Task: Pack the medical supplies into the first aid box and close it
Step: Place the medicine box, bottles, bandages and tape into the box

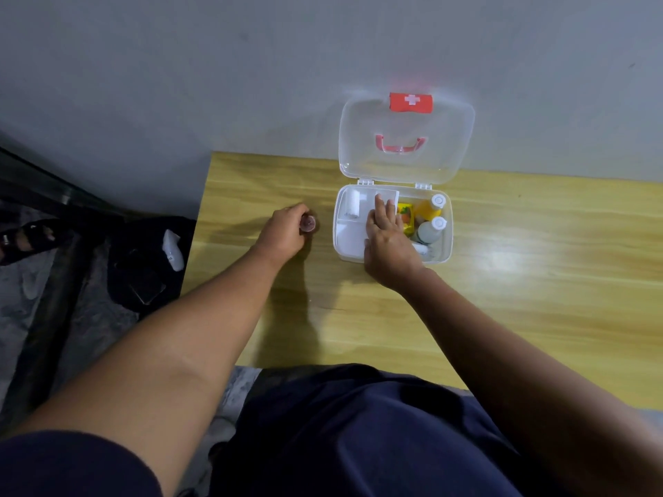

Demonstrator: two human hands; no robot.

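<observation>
The white first aid box (446,245) stands on the wooden table with its clear lid (405,138) raised against the wall. Inside sit a white divided tray (349,238), a bandage roll (352,204), a yellow packet (406,217), an orange bottle (430,207) and a grey bottle (430,229). My right hand (385,238) lies flat on the tray, fingers spread, holding nothing I can see. Left of the box, my left hand (283,233) is closed around a small dark brownish bottle (308,223) standing on the table.
The wooden table (520,274) ends at its left edge near my left forearm. Beyond that edge, on the floor, lie a black bag (143,260) with a white object and a sandalled foot (25,240). A grey wall stands behind the box.
</observation>
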